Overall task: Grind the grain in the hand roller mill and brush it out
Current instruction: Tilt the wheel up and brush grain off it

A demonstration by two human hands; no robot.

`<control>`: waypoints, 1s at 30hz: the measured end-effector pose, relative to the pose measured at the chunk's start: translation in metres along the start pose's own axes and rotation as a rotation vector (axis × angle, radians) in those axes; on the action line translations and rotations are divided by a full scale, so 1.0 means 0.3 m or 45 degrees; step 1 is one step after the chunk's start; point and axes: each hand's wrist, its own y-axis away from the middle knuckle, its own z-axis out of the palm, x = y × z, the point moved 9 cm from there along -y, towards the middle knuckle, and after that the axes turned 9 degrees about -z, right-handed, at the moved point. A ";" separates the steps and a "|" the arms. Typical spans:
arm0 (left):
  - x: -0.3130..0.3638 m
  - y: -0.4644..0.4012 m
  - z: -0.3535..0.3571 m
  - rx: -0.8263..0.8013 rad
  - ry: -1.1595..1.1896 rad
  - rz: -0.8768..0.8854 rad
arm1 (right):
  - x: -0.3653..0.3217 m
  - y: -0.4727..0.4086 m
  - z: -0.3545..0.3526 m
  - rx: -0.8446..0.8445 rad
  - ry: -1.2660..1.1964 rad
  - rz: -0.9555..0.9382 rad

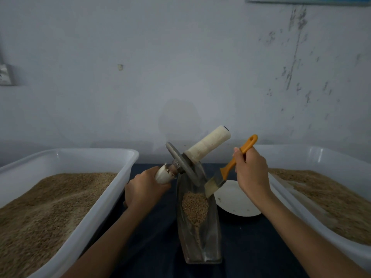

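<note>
The hand roller mill's grey grinding wheel (185, 165) is lifted and tilted over the boat-shaped metal trough (210, 243). My left hand (145, 187) grips the wheel's near white handle (163, 174); the far white handle (208, 142) points up to the right. A heap of grain (194, 207) lies in the trough. My right hand (251, 171) holds an orange-handled brush (228, 167), and its bristles (209, 188) touch the wheel's lower edge above the grain.
A white tub (96, 207) of grain stands at the left and another white tub (301, 215) of grain at the right. A white dish (236, 201) sits just right of the trough on the dark blue tabletop (160, 237). A grey wall rises behind.
</note>
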 end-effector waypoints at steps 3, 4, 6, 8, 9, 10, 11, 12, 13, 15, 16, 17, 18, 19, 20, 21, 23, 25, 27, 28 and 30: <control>-0.002 0.004 0.006 -0.006 -0.014 0.022 | -0.029 -0.009 -0.041 0.111 0.034 -0.097; -0.003 0.005 0.006 0.003 -0.022 0.027 | -0.045 -0.010 -0.058 0.160 0.016 -0.145; -0.003 0.007 0.002 0.027 -0.032 0.038 | -0.087 -0.005 -0.078 0.226 0.028 -0.272; -0.003 0.010 0.001 0.046 -0.023 0.044 | -0.127 0.007 -0.063 0.176 0.177 -0.408; -0.004 0.012 0.000 0.052 -0.007 0.047 | -0.137 0.013 -0.041 0.105 0.280 -0.462; -0.005 0.015 0.001 0.052 0.013 0.049 | -0.138 0.019 -0.015 0.016 0.370 -0.498; -0.007 0.018 0.002 0.050 0.031 0.049 | -0.128 0.026 0.012 -0.090 0.434 -0.510; -0.008 0.020 0.003 0.047 0.041 0.049 | -0.109 0.035 0.037 -0.203 0.486 -0.507; -0.009 0.023 0.004 0.044 0.043 0.049 | -0.089 0.049 0.060 -0.308 0.534 -0.505; -0.010 0.025 0.004 0.044 0.036 0.048 | -0.056 0.081 0.089 -0.464 0.628 -0.509; -0.009 0.025 0.004 0.044 0.030 0.045 | -0.045 0.099 0.101 -0.530 0.680 -0.522; -0.009 0.024 0.004 0.043 0.027 0.040 | -0.033 0.117 0.113 -0.603 0.726 -0.542; -0.008 0.023 0.005 0.042 0.027 0.035 | -0.023 0.135 0.122 -0.669 0.757 -0.568; -0.008 0.022 0.007 0.041 0.028 0.030 | -0.014 0.150 0.123 -0.722 0.771 -0.590; -0.004 0.021 0.008 0.040 0.022 0.029 | -0.009 0.161 0.118 -0.759 0.774 -0.613; 0.000 0.022 0.008 0.036 0.012 0.032 | -0.006 0.173 0.111 -0.783 0.771 -0.639; 0.011 0.024 0.009 0.027 0.002 0.047 | -0.004 0.200 0.105 -0.840 0.802 -0.718; 0.017 0.026 0.009 0.030 -0.011 0.057 | 0.014 0.230 0.110 -0.928 0.880 -0.786; 0.021 0.028 0.007 0.041 -0.039 0.062 | 0.026 0.263 0.116 -1.016 0.941 -0.847; 0.022 0.028 0.007 0.044 -0.047 0.066 | 0.026 0.284 0.118 -1.073 0.968 -0.889; 0.025 0.030 0.007 0.042 -0.056 0.076 | 0.032 0.318 0.117 -1.156 1.014 -0.942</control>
